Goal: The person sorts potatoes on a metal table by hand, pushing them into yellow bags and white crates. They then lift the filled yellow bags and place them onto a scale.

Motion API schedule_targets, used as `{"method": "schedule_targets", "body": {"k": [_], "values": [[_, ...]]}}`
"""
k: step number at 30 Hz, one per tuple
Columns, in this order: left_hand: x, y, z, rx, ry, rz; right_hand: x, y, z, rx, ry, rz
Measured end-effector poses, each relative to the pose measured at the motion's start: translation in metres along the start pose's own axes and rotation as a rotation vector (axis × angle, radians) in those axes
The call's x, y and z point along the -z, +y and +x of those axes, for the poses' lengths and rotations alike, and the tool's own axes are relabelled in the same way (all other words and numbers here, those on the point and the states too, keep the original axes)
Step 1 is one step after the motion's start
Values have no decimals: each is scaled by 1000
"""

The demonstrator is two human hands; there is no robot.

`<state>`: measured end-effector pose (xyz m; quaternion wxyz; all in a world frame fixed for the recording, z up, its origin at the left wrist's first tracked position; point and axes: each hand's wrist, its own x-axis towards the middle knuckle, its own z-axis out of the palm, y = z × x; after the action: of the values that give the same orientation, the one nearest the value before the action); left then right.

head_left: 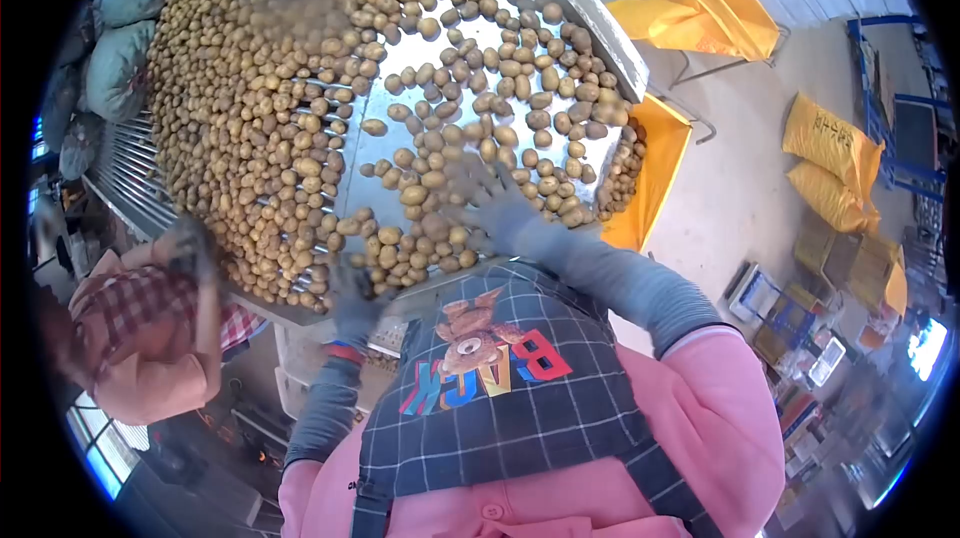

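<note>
Many potatoes (240, 118) cover the left part of a metal sorting table (375, 153), and looser ones lie over its shiny right part. My right hand (490, 200), in a grey glove, rests with fingers spread over potatoes near the table's middle. By the near edge, my left hand (353, 293), also gloved, touches potatoes with its fingers apart. Neither hand grips a potato that I can see. More potatoes lie at the mouth of a yellow bag (662, 163) on the right end.
A co-worker (150, 328) stands at the left, a gloved hand by the table edge. Green sacks (120, 73) are piled at the upper left. Another yellow bag (715, 8) hangs on a stand; filled yellow sacks (830, 153) lie on the floor at right.
</note>
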<state>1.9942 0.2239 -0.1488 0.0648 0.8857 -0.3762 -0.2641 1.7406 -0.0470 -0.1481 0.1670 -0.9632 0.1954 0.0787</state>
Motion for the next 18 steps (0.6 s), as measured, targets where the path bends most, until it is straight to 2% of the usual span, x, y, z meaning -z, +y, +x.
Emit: {"method": "schedule_targets", "body": {"k": [1, 2, 3, 4, 5, 7, 8, 9, 10, 11, 13, 15, 16, 17, 18], "values": [[-9, 4, -3, -177, 47, 136, -19, 15, -14, 134, 20, 85], [-8, 31, -3, -121, -22, 21, -30, 30, -28, 265, 38, 167], [-6, 54, -2, -68, -99, -95, -14, 42, -43, 201, -22, 78], [-44, 37, 2, -222, 57, 184, 7, 56, -57, 134, -86, -12], [-39, 58, 5, -234, 55, 179, 13, 73, -68, 94, -66, -26], [-21, 126, 16, -172, -272, 44, 22, 110, -76, 40, -55, -48], [-29, 145, 23, -180, -277, 35, 26, 130, -74, -134, -140, -22], [-36, 162, 30, -354, -289, -47, 30, 151, -71, -308, -222, 7], [-42, 179, 38, -527, -300, -128, 31, 174, -67, -272, 76, 215], [-45, 204, 49, -547, -312, -62, 31, 196, -60, -232, 378, 422], [-57, 251, 72, -582, -333, 10, 57, 206, -6, -370, 520, 389], [-72, 284, 93, -659, -223, -85, 63, 218, 54, -461, 473, 514], [-72, 291, 100, -681, -228, -81, 66, 195, 80, -624, 459, 345], [-70, 291, 107, -813, -184, -186, 72, 167, 102, -781, 432, 179], [-67, 287, 113, -932, -144, -292, 91, 148, 114, -739, 129, 182]]}}
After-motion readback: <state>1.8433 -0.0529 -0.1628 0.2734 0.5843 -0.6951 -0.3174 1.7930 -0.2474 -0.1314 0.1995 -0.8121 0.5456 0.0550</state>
